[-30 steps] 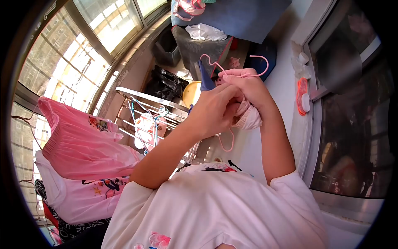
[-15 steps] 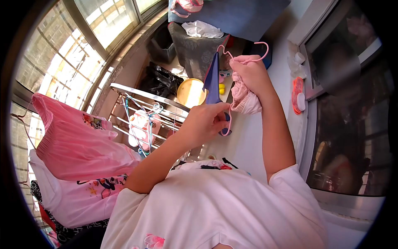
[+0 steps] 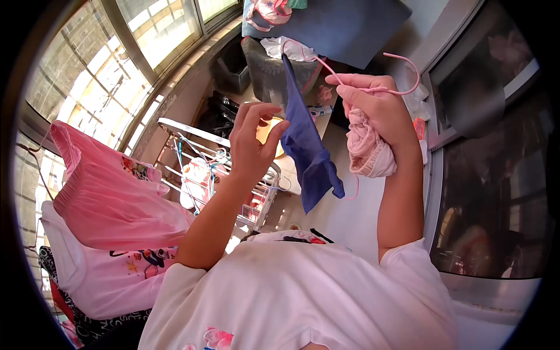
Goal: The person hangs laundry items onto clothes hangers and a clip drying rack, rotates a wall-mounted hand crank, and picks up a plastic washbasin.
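Observation:
My right hand (image 3: 376, 108) is closed around a pink hanger (image 3: 405, 91) near its hook, and a bunched pale pink cloth (image 3: 368, 149) hangs from the same hand against the wrist. A dark blue cloth (image 3: 306, 143) dangles from the hanger's far end, between my two hands. Just left of that cloth, my left hand (image 3: 255, 137) is raised with fingers curved and apart, touching nothing I can make out. The lower end of the hanger shows below the pink cloth.
Pink shorts (image 3: 111, 192) and a pink shirt (image 3: 111, 274) hang at the left by the windows. A white rack (image 3: 201, 129) with hangers stands beyond my left forearm. A dark bin (image 3: 230, 70) and black bag (image 3: 219, 116) are behind it. A glass door (image 3: 490, 216) is at the right.
My left hand has come away from the hanger's lower end and risen to the left, its fingers opening. My right hand has moved right and slightly lower with the hanger; the blue cloth now hangs in fuller view.

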{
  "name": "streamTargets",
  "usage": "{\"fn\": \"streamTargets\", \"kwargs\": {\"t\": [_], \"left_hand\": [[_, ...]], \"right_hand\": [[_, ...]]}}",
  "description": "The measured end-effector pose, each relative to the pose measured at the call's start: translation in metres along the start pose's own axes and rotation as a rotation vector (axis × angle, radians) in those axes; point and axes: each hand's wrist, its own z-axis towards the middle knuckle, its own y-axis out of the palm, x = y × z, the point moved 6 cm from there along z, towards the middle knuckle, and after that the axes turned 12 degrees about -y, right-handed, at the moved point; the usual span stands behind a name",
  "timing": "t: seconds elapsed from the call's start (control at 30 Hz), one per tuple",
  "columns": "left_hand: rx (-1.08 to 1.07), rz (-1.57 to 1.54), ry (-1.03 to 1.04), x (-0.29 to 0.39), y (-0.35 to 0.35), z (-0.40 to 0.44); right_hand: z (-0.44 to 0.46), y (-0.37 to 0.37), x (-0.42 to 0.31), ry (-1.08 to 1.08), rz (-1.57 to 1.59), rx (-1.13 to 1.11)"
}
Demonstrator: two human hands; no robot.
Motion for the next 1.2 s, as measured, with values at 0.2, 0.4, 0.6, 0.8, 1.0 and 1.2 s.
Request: {"fn": "streamTargets", "kwargs": {"t": [0.2,0.4,0.6,0.8,1.0,1.2], "left_hand": [[-0.164,-0.011,0.135,0.001,-0.006,0.011],[-0.116,-0.013,0.227,0.006,-0.011,0.008],[0.094,-0.138,0.062,-0.01,-0.033,0.038],[0.087,-0.099,0.017,-0.021,-0.03,0.05],[-0.399,-0.652,-0.32,-0.046,-0.013,0.047],[0.041,-0.297,-0.143,-0.018,-0.035,0.057]], "right_hand": [[-0.002,0.003,-0.007,0.044,0.097,-0.116],[-0.002,0.013,-0.004,0.077,0.155,-0.235],[-0.006,0.008,0.004,0.096,0.158,-0.295],[-0.007,0.011,0.003,0.105,0.113,-0.316],[-0.006,0.015,-0.002,0.113,0.144,-0.333],[0.0,0.026,-0.001,0.064,0.286,-0.4]]}}
